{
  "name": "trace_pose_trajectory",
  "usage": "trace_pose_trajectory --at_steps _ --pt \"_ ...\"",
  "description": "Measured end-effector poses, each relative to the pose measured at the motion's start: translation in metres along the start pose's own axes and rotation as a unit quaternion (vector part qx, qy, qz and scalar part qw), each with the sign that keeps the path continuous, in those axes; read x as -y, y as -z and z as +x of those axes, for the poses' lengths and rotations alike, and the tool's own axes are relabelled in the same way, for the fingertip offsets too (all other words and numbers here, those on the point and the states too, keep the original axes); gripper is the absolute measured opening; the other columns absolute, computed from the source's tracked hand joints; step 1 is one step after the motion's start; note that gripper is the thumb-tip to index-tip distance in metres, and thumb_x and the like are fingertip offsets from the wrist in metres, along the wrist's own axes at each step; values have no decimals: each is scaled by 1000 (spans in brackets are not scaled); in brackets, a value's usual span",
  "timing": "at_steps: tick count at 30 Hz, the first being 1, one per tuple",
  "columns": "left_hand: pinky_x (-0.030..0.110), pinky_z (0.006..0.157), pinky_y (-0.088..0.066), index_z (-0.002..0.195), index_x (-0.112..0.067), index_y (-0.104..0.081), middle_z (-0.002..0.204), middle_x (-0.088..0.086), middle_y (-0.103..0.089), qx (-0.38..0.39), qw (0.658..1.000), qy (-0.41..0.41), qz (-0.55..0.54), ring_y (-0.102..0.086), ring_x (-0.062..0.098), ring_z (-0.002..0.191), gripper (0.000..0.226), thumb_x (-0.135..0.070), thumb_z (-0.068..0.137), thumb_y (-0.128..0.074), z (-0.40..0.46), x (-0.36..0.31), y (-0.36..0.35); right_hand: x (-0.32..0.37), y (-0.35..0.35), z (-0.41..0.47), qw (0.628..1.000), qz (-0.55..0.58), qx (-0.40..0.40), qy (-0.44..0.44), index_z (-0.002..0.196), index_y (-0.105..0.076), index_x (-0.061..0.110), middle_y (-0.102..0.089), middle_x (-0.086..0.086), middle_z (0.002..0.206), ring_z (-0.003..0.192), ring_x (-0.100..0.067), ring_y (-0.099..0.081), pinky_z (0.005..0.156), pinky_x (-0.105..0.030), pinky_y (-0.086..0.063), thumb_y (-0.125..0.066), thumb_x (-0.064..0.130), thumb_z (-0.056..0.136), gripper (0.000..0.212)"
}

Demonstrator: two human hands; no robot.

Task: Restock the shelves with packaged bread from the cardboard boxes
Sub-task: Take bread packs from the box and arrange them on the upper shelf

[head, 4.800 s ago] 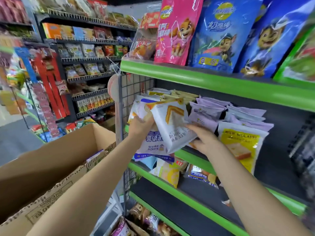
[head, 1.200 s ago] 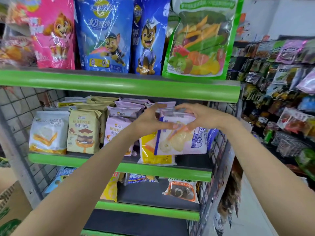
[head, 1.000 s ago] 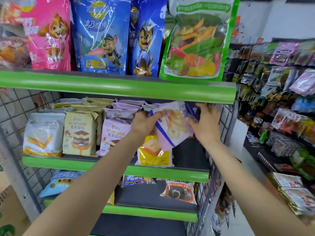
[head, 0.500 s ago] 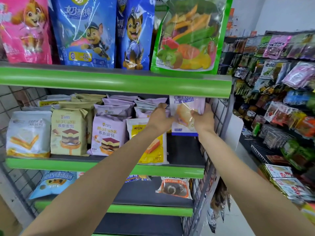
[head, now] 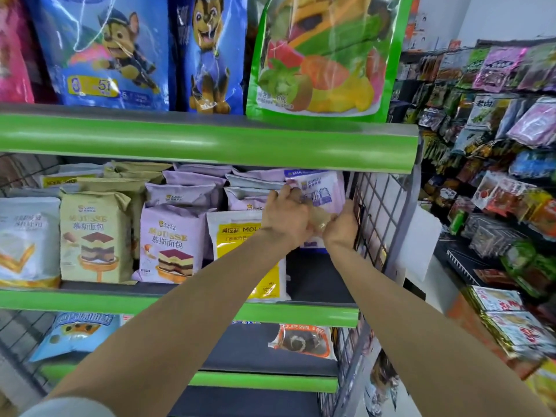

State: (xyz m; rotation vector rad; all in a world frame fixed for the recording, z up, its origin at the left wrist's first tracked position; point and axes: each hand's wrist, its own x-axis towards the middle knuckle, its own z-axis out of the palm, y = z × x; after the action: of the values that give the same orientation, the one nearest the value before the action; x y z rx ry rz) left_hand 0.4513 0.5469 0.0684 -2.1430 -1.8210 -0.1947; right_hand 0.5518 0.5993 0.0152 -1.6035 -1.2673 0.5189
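Observation:
A white and lilac bread packet (head: 322, 192) with blue print stands upright at the right end of the middle green shelf (head: 304, 313), close to the wire side panel (head: 376, 212). My left hand (head: 285, 216) grips its left edge and my right hand (head: 341, 227) grips its lower right part; both are deep in the shelf. To the left stand a yellow and white bread packet (head: 231, 233), lilac mousse bread packets (head: 171, 239), a tan mousse bread packet (head: 93, 236) and a white toast packet (head: 27, 239). No cardboard box is in view.
The upper shelf edge (head: 210, 139) hangs just above my hands, carrying big blue cartoon-dog bags (head: 102, 52) and a green fruit bag (head: 325, 55). A chocolate swirl packet (head: 304, 341) lies on the lower shelf. Hanging snack packets (head: 505, 182) fill the rack on the right.
My hands carried the white and lilac packet from mid-shelf to the right end, turned it upright and pushed it further back. The view shifted right, away from the cardboard box.

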Motion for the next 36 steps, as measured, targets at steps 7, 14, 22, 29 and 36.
trace_pose_trajectory --at_steps 7,14,22,29,36 --pt "48 112 -20 147 -24 -19 146 12 -31 0 999 27 -27 -28 34 136 80 -55 81 -52 -5 21 -18 -7 2 2 989 -104 41 93 152 2 23 -14 -10 156 137 -29 -29 111 -36 -26 -61 3 84 94" --pt "43 111 -26 147 -27 -22 146 6 -35 -25 998 21 -50 -34 29 133 82 -50 77 -59 -5 27 -22 2 2 -6 913 -351 64 197 151 1 17 11 -23 155 146 -34 6 120 -42 -11 -73 18 79 103" --pt "37 94 -38 124 -18 -52 128 7 -52 -119 973 107 -168 -46 27 121 39 -30 87 -52 -34 61 -2 63 15 -48 913 -155 133 354 127 -54 10 -43 -9 133 125 -26 -41 100 -39 -41 -46 -4 85 45" --pt "36 71 -52 95 -18 -64 91 6 -72 -152 912 278 -261 -66 27 86 16 -27 89 -53 -129 159 21 132 -38 -129 876 -46 252 410 107 -66 7 -60 -17 109 104 -32 -57 89 -37 -43 -46 -5 84 33" --pt "39 72 -56 86 -10 -66 84 11 -73 -128 831 471 -266 -67 29 77 21 -24 89 -50 -298 274 28 179 -135 -287 782 -19 442 439 104 -67 14 -66 -13 108 99 -30 -62 83 -41 -51 -49 8 89 25"
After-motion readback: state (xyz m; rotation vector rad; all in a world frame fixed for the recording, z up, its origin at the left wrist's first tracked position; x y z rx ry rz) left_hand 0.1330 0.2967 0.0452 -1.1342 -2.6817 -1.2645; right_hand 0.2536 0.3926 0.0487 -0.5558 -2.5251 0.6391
